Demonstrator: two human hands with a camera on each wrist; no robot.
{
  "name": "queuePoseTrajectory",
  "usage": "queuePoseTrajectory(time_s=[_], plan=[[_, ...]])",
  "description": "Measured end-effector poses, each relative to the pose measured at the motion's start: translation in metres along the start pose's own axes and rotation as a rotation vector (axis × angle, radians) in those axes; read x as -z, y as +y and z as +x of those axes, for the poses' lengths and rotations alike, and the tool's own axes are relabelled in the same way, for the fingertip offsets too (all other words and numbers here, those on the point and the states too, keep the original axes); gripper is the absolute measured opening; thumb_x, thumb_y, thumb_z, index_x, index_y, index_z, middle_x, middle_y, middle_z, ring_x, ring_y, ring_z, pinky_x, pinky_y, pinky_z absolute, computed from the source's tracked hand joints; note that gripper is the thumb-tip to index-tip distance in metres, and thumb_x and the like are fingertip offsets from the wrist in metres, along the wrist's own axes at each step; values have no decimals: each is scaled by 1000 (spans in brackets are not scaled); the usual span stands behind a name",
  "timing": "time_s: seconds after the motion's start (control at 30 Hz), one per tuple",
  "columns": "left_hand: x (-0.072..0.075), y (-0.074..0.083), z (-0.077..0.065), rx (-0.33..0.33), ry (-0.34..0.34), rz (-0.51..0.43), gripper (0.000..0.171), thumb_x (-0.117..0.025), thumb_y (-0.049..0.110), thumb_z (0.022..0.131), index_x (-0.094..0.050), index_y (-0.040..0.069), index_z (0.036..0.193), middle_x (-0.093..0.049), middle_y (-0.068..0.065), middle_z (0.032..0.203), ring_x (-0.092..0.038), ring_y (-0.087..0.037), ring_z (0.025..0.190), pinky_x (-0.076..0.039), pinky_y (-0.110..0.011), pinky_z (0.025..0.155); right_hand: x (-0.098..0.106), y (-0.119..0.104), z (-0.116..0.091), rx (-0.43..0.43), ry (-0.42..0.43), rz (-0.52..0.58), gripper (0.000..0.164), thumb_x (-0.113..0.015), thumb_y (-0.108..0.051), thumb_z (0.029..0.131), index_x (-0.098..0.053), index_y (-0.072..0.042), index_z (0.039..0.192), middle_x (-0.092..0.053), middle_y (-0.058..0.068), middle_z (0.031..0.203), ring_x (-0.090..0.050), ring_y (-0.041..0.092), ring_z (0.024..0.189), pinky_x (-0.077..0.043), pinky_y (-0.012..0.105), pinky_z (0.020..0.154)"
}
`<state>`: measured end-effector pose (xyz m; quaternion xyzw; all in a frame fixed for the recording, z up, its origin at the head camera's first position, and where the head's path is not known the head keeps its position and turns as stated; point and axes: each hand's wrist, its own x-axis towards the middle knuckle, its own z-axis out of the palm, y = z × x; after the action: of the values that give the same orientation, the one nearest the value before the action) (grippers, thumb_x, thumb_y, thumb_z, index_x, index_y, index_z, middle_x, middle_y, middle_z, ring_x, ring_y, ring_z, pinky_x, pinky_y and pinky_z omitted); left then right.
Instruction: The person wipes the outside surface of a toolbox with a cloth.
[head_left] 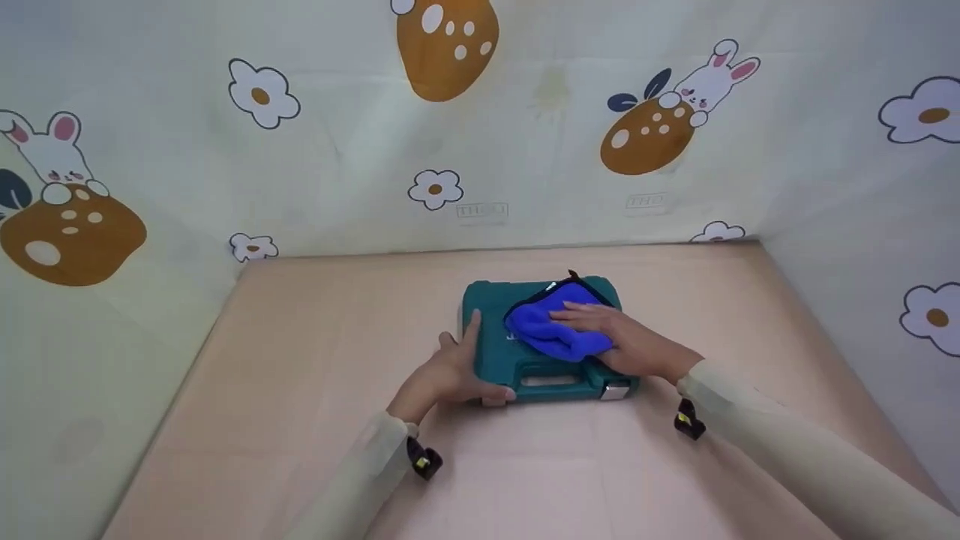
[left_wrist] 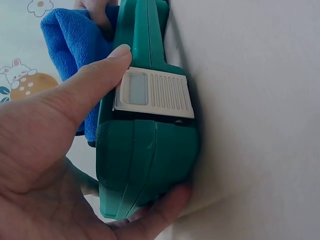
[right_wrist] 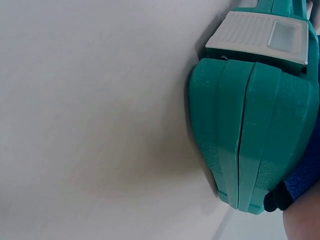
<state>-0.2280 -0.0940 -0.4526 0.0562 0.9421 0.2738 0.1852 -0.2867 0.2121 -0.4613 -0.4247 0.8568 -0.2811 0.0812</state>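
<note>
A green plastic carrying case point(head_left: 491, 364) lies flat on the table, its handle and two metal latches facing the near side. My left hand point(head_left: 452, 373) holds its left front corner. The thumb reaches to the left latch point(left_wrist: 152, 94), while the other fingers go along the case's left side. Bunched on the lid is a blue cloth point(head_left: 551, 330) with a dark edge. My right hand point(head_left: 626, 341) presses on this cloth with its fingers extended over it. In the right wrist view the right latch point(right_wrist: 260, 37) shows, but most of that hand is out of frame.
A pale pinkish cover lies over the table point(head_left: 322, 360). Behind it and at both sides stand curtain-like walls point(head_left: 337, 165) printed with rabbits and flowers. Small black devices point(head_left: 424, 459) are strapped at both wrists.
</note>
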Motion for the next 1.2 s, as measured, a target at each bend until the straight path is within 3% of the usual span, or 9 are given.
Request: queuePoseTrajectory(time_s=[0.5, 0.73, 1.03, 1.2], plan=[[3, -3, 1, 30, -12, 9, 138, -84, 68, 69, 7, 27, 164, -29, -25, 145, -48, -38, 120, -44, -58, 102, 3, -1, 13, -97, 17, -115, 64, -56, -2, 100, -36, -14, 159, -33, 2, 162, -16, 27, 152, -13, 54, 119], [0, -3, 1, 22, -10, -11, 137, -85, 67, 68, 6, 29, 164, -30, -24, 143, -48, -39, 118, -45, -57, 101, 6, 4, 16, -170, 30, -122, 68, -59, -3, 100, -32, -16, 161, -30, 1, 164, -12, 28, 153, -11, 55, 119], [-2, -4, 1, -12, 16, -4, 136, -84, 66, 71, 5, 24, 165, -36, -23, 132, -49, -34, 111, -49, -51, 95, 7, 4, 9, -134, 22, -80, 67, -56, 3, 98, -35, -11, 159, -31, 5, 163, -12, 32, 152, -9, 59, 118], [-2, -4, 0, -1, 14, -26, 136, -85, 66, 70, 5, 27, 164, -33, -25, 139, -49, -36, 114, -47, -55, 98, 7, -1, 0, -139, 3, -65, 67, -58, 1, 99, -35, -15, 159, -30, 2, 164, -11, 30, 153, -10, 58, 118]])
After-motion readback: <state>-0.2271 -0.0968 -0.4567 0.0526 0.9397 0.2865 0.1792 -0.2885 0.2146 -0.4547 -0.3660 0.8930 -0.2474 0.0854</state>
